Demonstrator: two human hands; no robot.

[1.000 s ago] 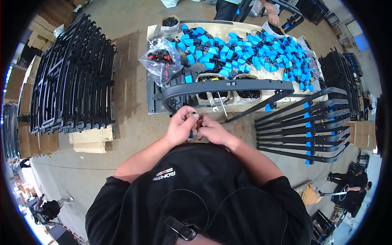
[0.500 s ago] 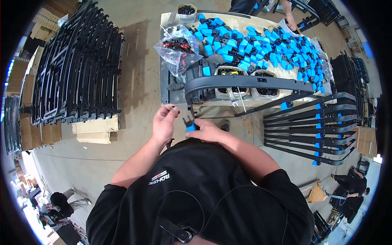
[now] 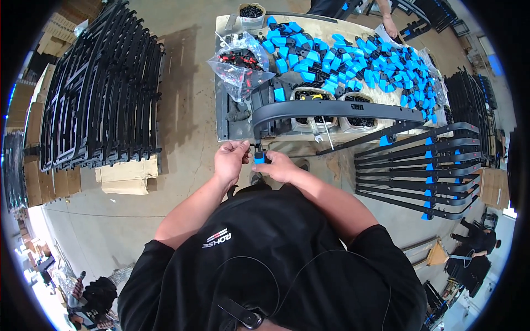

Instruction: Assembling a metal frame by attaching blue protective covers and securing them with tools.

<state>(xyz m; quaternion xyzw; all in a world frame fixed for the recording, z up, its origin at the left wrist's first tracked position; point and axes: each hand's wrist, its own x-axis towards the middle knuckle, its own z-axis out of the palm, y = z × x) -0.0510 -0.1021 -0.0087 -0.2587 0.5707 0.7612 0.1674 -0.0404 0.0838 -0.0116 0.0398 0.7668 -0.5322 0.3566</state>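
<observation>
A: Item: small blue clip (image 3: 259, 159), location?
B: At the near end of the curved black bar (image 3: 331, 110), by the table edge (image 3: 222, 118). Right hand (image 3: 281, 166) closed around it; left hand (image 3: 231, 160) pinching just above it.
A: Surrounding stock?
B: Heap of blue clips (image 3: 353, 58) on the table, clear bag of red-and-black parts (image 3: 241, 63), stacked black frames (image 3: 102, 88) to the left, clipped black bars (image 3: 419, 171) to the right.
</observation>
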